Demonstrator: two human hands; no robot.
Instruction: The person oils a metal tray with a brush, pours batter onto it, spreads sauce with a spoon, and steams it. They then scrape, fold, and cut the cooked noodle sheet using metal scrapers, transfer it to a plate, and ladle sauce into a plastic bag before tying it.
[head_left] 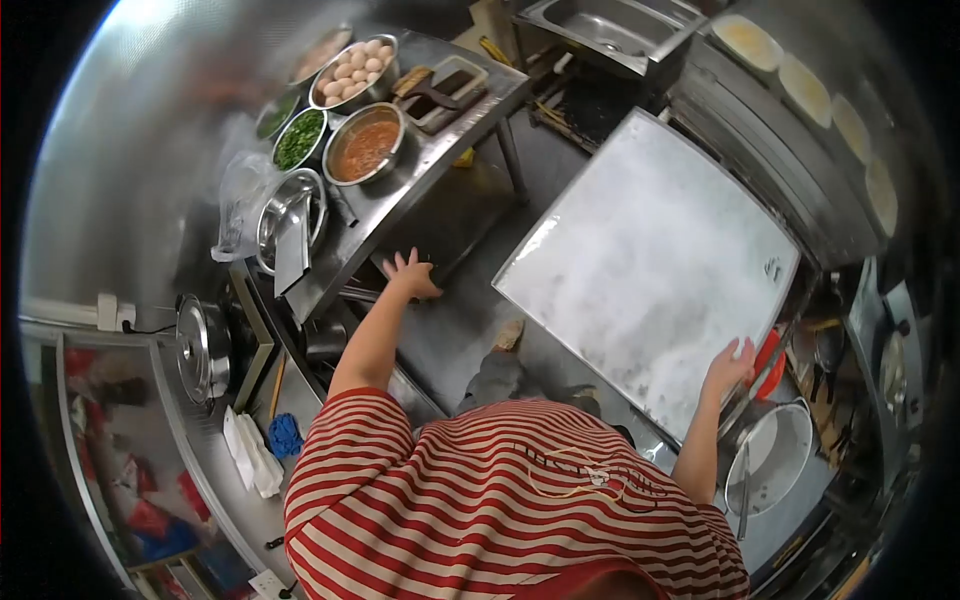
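My left hand is held out with its fingers spread, beside the edge of the steel table, and holds nothing. At the lower right edge of a large white square surface, my right hand has its fingers apart and nothing in them. A red object lies just beyond that hand. Below it stands a metal pot with pale contents and a long-handled utensil. Whether my right hand touches the white surface's edge cannot be made out.
The steel table carries a bowl of eggs, chopped greens, red sauce and an empty-looking metal bowl. A sink is at the top. A lidded pot and blue cloth are at left.
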